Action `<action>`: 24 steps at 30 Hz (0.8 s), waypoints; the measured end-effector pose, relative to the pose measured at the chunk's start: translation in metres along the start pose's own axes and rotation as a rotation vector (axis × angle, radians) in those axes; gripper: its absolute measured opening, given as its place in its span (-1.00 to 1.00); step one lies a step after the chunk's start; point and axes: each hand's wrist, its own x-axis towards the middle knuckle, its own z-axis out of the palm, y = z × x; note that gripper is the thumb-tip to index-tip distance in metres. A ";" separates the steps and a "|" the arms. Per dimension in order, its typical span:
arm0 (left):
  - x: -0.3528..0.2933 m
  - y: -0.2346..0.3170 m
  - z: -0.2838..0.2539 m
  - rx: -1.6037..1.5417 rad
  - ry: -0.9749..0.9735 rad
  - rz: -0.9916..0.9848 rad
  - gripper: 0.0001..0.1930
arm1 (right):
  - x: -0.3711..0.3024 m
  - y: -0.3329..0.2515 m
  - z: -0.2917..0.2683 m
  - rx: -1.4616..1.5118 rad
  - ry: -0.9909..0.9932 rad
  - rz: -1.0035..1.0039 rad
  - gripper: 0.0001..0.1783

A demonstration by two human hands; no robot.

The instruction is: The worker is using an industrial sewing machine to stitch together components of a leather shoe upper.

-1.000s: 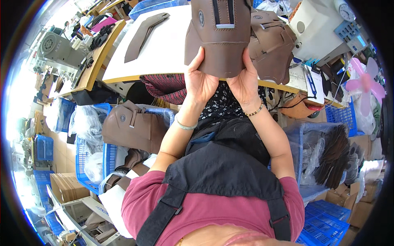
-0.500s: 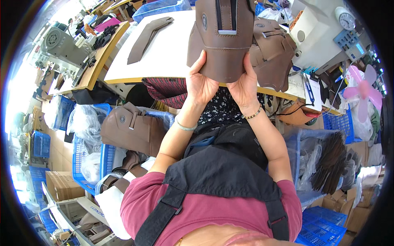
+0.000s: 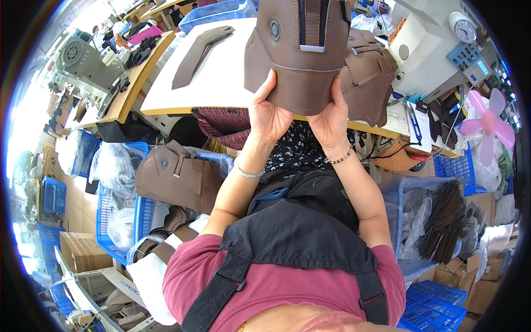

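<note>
Held up in front of me is a brown leather piece [image 3: 310, 88] with stitched seams, a round badge and a dark slot in its upper part; its top runs out of the picture. My left hand [image 3: 270, 113] grips its lower left edge, thumb on the near face. On the lower right edge, my right hand [image 3: 331, 115] holds it the same way. The fingers behind the leather are mostly hidden. Just behind, to the right, similar brown leather pieces [image 3: 368, 83] lie on the white worktable [image 3: 232, 72]. A folded brown strip [image 3: 199, 55] rests on the table's left part.
A white machine [image 3: 415, 50] stands at the far right, near a pink fan [image 3: 489, 123]. Left of my lap, another brown leather piece [image 3: 182, 174] lies over a blue crate [image 3: 145, 221]. A plastic-lined bin [image 3: 394, 207] with dark pieces stands right. Tweezers-like blue tool [image 3: 416, 122] lies on paper.
The leather piece looks slightly larger and has shifted a little left and down, its badge and slot lower in the picture. Both hands keep their grip.
</note>
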 end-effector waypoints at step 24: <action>-0.007 0.024 -0.002 0.189 0.063 0.146 -0.61 | -0.002 -0.007 -0.010 0.036 0.058 0.015 -0.54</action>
